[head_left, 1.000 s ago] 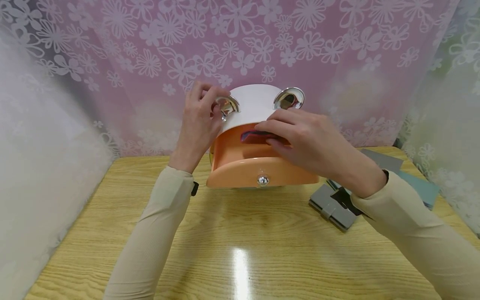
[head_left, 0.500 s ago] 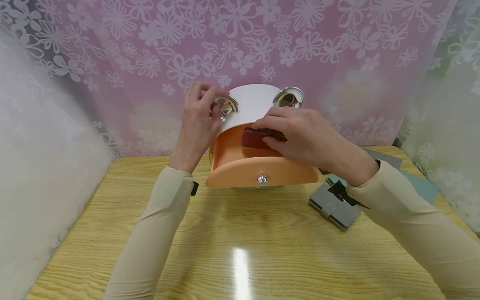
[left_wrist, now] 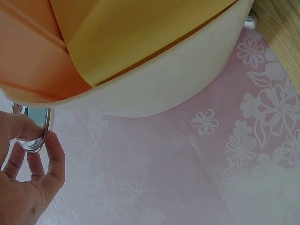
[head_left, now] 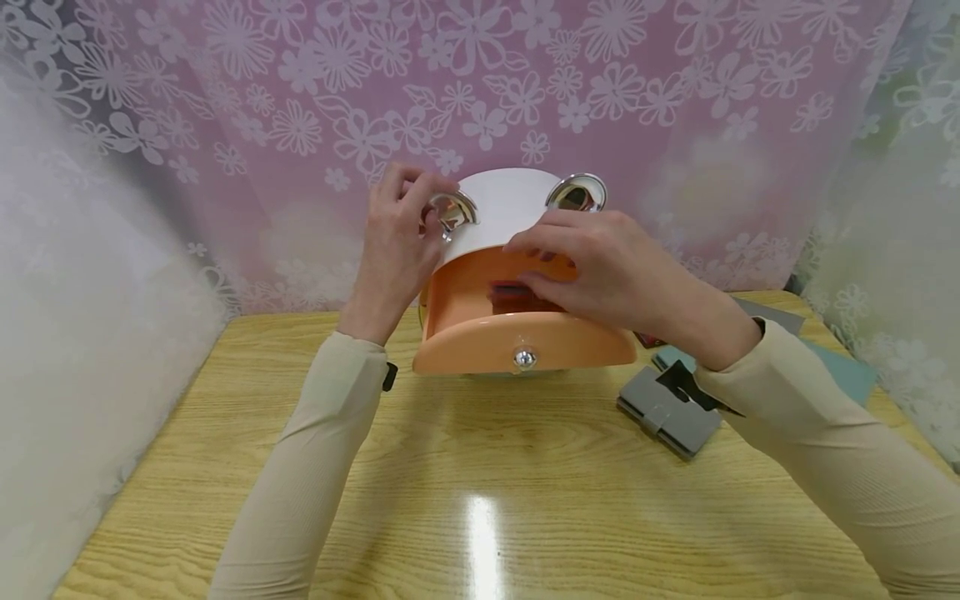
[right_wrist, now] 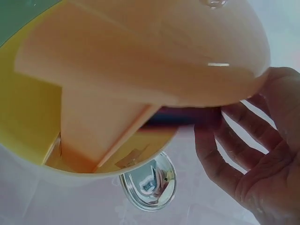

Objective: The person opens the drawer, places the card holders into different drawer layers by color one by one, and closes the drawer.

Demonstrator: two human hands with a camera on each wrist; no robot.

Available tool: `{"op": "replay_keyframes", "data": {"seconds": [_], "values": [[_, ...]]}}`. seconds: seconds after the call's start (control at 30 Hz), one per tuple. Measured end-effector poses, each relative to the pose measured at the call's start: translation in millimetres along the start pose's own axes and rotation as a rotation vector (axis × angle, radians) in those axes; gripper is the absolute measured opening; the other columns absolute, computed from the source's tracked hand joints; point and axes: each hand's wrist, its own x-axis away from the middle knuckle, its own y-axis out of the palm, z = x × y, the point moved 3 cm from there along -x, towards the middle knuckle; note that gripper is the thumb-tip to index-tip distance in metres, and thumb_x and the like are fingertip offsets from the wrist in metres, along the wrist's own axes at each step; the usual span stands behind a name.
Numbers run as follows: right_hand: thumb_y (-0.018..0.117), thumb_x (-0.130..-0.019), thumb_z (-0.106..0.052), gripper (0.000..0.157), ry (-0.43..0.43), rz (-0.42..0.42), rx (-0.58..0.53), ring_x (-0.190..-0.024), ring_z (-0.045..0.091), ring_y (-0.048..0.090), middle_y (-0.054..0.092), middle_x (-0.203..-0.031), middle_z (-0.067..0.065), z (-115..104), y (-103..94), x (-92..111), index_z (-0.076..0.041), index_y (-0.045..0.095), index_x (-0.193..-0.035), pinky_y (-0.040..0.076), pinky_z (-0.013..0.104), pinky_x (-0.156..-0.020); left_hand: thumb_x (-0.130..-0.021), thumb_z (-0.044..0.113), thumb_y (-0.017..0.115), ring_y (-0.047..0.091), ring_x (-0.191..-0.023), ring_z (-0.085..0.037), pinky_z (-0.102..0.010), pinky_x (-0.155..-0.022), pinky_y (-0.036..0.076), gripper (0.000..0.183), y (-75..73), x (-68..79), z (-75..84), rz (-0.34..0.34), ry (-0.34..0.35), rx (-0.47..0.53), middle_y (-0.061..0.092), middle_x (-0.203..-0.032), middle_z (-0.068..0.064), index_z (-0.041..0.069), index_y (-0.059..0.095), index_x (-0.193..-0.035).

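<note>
A white rounded drawer unit (head_left: pixel 506 196) stands at the back of the table, its orange drawer (head_left: pixel 468 346) pulled out. Thumb and fingers of my left hand (head_left: pixel 401 242) pinch the left round chrome mirror (left_wrist: pixel 33 124) on its top. My right hand (head_left: pixel 607 262) is over the drawer's right side, fingers spread and loosely bent. Just below those fingers, inside the drawer, is a dark red wallet (head_left: pixel 517 297); in the right wrist view the wallet (right_wrist: pixel 185 118) is blurred beside the fingers. The drawer front partly hides it.
A second chrome mirror (head_left: pixel 577 196) sits at the unit's top right. On the table to the right lie a grey wallet (head_left: pixel 667 412), a teal flat item (head_left: pixel 840 371) and a grey flat item (head_left: pixel 768 315). A floral curtain (head_left: pixel 480 92) hangs behind.
The red wallet, earlier between my right fingers, has gone down into the drawer and out of the pinch. My right hand has shifted slightly left. The left hand stays on the mirror.
</note>
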Motion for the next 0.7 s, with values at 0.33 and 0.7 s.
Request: {"op": "replay_keyframes", "data": {"seconds": [0.33, 0.7], "values": [[0.081, -0.085, -0.008, 0.024, -0.007, 0.067, 0.029, -0.061, 0.008, 0.043, 0.069, -0.086, 0.004, 1, -5.7, 4, -0.008, 0.076, -0.108, 0.037, 0.024, -0.053, -0.097, -0.001, 0.056, 0.055, -0.093, -0.029, -0.039, -0.090, 0.050, 0.022, -0.6, 0.2, 0.7, -0.008, 0.003, -0.004, 0.055, -0.109, -0.016, 0.008, 0.070, -0.111], [0.080, -0.085, -0.006, 0.029, 0.031, 0.078, 0.058, -0.069, 0.015, 0.059, 0.075, -0.103, 0.009, 8, -15.7, 18, -0.004, 0.075, -0.113, 0.047, 0.029, -0.057, -0.097, -0.001, 0.056, 0.055, -0.095, -0.030, -0.038, -0.090, 0.050, 0.022, -0.7, -0.4, 0.7, -0.019, -0.011, 0.000, 0.054, -0.109, -0.016, 0.008, 0.070, -0.111]]}}
